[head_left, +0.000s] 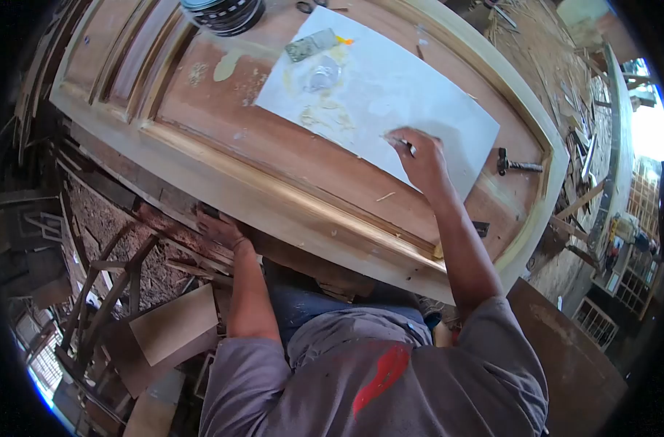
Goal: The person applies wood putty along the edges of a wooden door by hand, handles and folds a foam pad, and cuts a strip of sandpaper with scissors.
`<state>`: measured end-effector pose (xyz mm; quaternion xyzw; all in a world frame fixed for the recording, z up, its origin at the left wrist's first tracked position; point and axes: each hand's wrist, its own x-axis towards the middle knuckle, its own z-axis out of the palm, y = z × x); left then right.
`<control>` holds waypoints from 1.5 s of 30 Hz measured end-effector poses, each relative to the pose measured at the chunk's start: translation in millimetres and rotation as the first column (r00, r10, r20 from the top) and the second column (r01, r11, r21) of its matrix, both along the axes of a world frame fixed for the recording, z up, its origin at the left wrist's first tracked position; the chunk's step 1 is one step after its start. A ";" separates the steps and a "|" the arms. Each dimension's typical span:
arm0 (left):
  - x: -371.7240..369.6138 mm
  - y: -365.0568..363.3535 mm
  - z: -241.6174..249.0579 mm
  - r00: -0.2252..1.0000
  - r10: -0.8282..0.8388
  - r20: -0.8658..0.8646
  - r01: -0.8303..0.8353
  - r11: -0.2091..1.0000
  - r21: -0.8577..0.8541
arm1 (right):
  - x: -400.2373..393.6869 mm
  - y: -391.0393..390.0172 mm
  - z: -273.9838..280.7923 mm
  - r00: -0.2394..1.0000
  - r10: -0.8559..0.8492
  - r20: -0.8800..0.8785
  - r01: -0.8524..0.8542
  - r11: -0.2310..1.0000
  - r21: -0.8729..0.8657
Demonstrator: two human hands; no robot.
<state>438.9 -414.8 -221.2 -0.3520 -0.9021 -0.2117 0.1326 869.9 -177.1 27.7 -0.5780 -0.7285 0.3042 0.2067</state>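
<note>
My right hand is closed around a small thin tool, too small to name, over the lower edge of a white board. Smears of pale paste and a clear round piece lie on the board's left part, with a greyish block above them. Under the board is a framed wooden panel. My left hand is below the panel's near left edge, by a dark beam; its fingers are partly hidden in shadow, and whether they hold anything is unclear.
A hammer lies on the panel right of the board. At the top left stands a dark can, with scissors nearby. Wood scraps cover the floor at right; a brown board lies at lower left.
</note>
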 end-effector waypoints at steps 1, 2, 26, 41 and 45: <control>3.2 3.5 3.4 1.000 -0.005 0.028 0.004 0.999 0.034 | -15.0 13.6 0.1 0.998 0.050 0.031 -0.051 0.999 0.017; 4.4 4.8 8.6 0.997 -0.007 0.077 0.005 0.999 0.033 | -28.0 27.3 -5.4 0.993 0.111 0.035 -0.112 0.993 0.038; 32.4 29.0 76.9 0.984 -0.004 0.176 0.003 1.000 0.005 | -84.4 78.4 -37.9 0.443 0.755 0.484 -0.852 0.522 -0.035; 30.9 23.7 65.3 0.979 -0.002 0.201 0.001 1.000 0.008 | -100.0 80.0 -61.3 0.431 0.740 0.517 -0.891 0.438 0.117; 28.6 23.1 62.6 0.976 0.005 0.218 0.001 1.000 -0.026 | -49.6 54.7 -41.3 0.447 0.731 0.516 -0.871 0.487 0.065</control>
